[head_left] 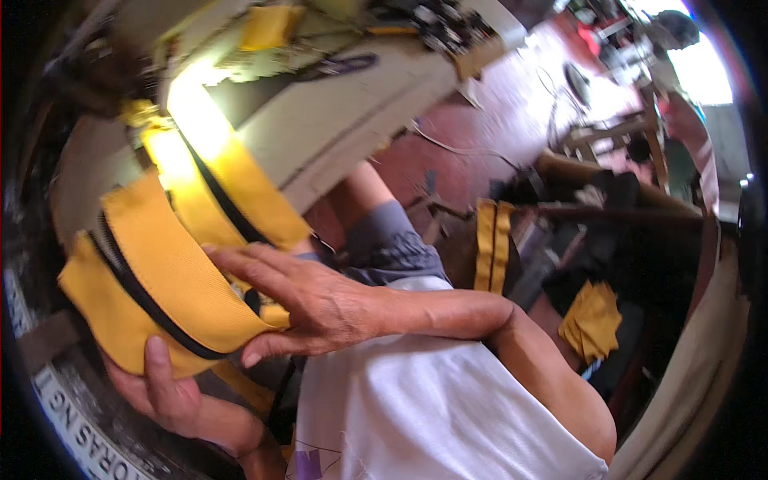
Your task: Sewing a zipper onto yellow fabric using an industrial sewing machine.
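A yellow fabric piece (172,252) with a black zipper (140,292) along it is raised in front of me at the left, curved and tilted. My left hand (172,396) grips its near lower edge, thumb on top and the other fingers hidden underneath. At the piece's right end lies my right hand (320,304), fingers stretched along the cloth and thumb spread apart below. Just beyond, a second yellow zippered strip (260,200) runs up under a bright light; its far end is washed out by glare.
A pale worktable (352,104) carries scissors (344,68), a yellow scrap (270,28) and dark small parts (448,28). On my right are another yellow zippered strip (492,248) and stacked yellow pieces (590,322). A cable (464,150) crosses the reddish floor near a wooden frame (624,132).
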Motion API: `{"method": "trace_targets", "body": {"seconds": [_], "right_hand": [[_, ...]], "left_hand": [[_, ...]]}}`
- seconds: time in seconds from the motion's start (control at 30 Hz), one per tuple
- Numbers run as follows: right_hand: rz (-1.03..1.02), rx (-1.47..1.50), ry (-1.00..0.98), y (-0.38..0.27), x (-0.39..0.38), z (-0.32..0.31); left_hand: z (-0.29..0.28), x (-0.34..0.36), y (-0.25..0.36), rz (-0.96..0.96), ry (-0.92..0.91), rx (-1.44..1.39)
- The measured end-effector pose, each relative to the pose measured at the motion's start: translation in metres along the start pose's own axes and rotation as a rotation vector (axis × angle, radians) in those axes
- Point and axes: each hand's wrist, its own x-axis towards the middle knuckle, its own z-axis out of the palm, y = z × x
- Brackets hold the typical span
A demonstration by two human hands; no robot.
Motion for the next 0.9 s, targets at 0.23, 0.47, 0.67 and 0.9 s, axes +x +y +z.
{"method": "trace_targets", "body": {"seconds": [0.23, 0.47, 0.67, 0.9], "right_hand": [[0.445, 0.136, 0.393, -0.023, -0.119, -0.088], [0.824, -0.057, 0.823, 0.008, -0.329, -0.186], [1.549, -0.793, 0.637, 0.147, -0.481, -0.176], [1.261, -1.050, 0.595, 0.142, -0.448, -0.183]], "left_hand": [[0.148, -0.014, -0.008, 0.029, -0.273, -0.141], [0.168, -0.006, -0.035, 0.060, -0.595, -0.287], [0.107, 0.001, -0.054, 0.120, -0.481, -0.004], [0.022, 0.008, -0.051, 0.344, -0.303, 0.711]]}}
